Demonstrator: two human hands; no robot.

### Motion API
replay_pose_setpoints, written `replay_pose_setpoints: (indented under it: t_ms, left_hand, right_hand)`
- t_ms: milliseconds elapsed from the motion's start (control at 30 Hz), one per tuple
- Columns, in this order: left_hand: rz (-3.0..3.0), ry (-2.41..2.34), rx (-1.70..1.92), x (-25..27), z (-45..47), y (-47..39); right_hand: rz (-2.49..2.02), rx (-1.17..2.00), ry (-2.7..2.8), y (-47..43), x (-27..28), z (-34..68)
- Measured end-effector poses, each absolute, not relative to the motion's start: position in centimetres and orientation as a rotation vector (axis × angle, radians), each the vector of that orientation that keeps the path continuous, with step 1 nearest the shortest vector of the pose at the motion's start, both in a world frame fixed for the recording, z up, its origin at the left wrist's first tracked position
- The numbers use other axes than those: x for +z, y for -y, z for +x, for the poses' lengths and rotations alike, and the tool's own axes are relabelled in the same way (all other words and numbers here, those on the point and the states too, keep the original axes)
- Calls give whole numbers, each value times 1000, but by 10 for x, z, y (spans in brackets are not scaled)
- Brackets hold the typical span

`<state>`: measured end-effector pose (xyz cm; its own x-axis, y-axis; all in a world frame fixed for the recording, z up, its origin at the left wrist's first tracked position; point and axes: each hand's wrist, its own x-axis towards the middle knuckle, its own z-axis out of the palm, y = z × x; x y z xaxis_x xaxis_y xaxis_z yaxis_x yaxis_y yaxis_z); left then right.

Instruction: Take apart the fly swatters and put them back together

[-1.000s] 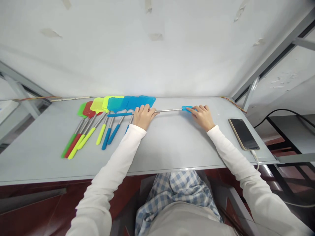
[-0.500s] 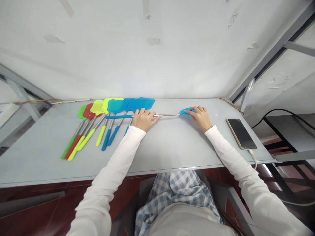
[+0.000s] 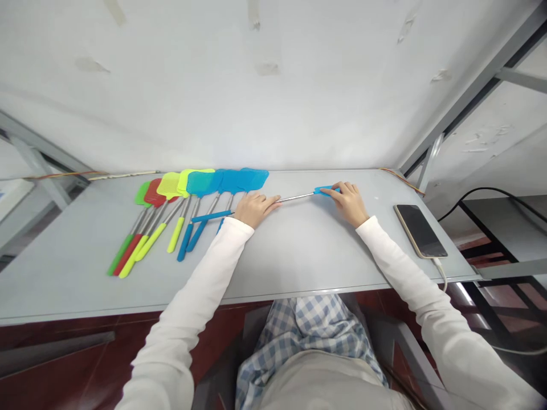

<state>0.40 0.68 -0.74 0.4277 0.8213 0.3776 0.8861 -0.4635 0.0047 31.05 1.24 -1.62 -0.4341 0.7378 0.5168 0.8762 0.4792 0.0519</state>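
Stretched between my hands is a blue fly swatter (image 3: 298,197) with a thin metal shaft, its handle pointing left and its head right. My left hand (image 3: 255,209) is closed round the shaft near the blue handle. At the other end my right hand (image 3: 348,203) pinches the blue head and hides part of it. Left of my hands lies a row of swatters: a green swatter (image 3: 142,193), a red swatter (image 3: 154,192), several yellow swatters (image 3: 169,184) and several blue swatters (image 3: 232,181), their heads overlapping toward the wall and their handles toward me.
A phone (image 3: 421,230) with a white cable plugged in lies at the right of the grey table (image 3: 299,262). Behind the table rises a white wall (image 3: 273,114). Metal frame bars (image 3: 431,162) stand at both sides.
The held swatter has tilted: its handle end has swung down toward me and slightly right, while the head end has risen a little. Both hands keep their hold.
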Motion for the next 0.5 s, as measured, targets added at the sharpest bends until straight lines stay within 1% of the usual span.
replay_pose_setpoints:
  t_ms: [200, 500]
  left_hand:
    - [-2471, 1614, -325, -9, 6, -2]
    - [-2466, 1643, -280, -9, 4, -2]
  right_hand:
    - [-1349, -465, 2319, -13, -18, 310]
    - [-1329, -457, 2334, -14, -21, 309]
